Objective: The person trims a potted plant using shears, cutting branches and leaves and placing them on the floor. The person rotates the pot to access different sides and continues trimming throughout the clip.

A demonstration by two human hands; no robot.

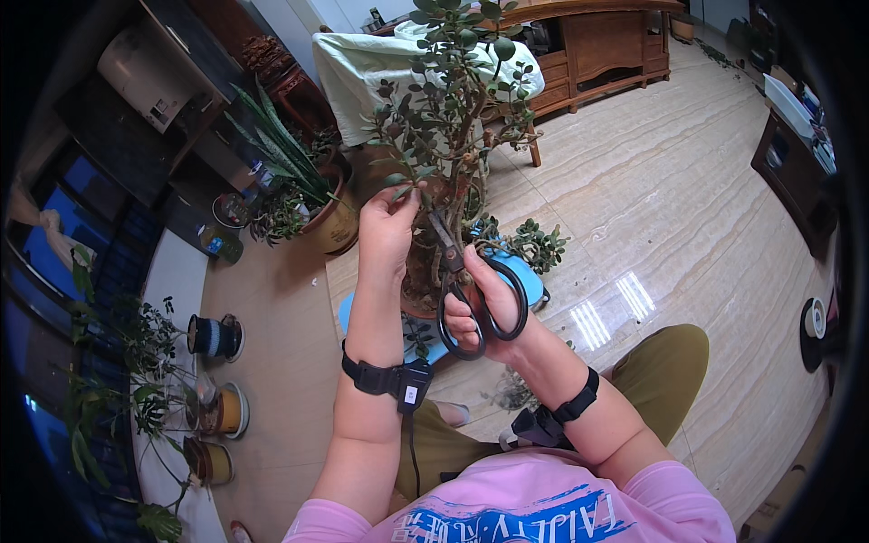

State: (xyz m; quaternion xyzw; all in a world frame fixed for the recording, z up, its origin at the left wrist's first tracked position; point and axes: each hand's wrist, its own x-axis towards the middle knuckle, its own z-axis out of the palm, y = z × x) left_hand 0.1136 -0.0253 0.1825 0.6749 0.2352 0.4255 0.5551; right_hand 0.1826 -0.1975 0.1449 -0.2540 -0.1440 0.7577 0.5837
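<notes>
A tall jade plant (468, 129) with woody stems and small thick leaves grows from a round pot (417, 305) in front of me. My left hand (390, 214) pinches a leafy twig (407, 180) on the plant's left side. In my right hand (492, 305) are scissors with large black loop handles (519, 298). Their dark blades (442, 231) point up and left among the stems, just below and right of my left hand. How far the blades are parted is hard to tell. Beneath the pot lies a light blue base (523, 268), partly covered by a drooping leafy branch (540, 244).
A snake plant (292, 149) in a brown pot (333, 220) stands to the left, near a plastic bottle (220, 244). Small potted plants (220, 410) line the left wall. Behind are a cloth-draped chair (353, 75) and a wooden cabinet (604, 51). Leaf scraps dot the tiled floor (611, 203).
</notes>
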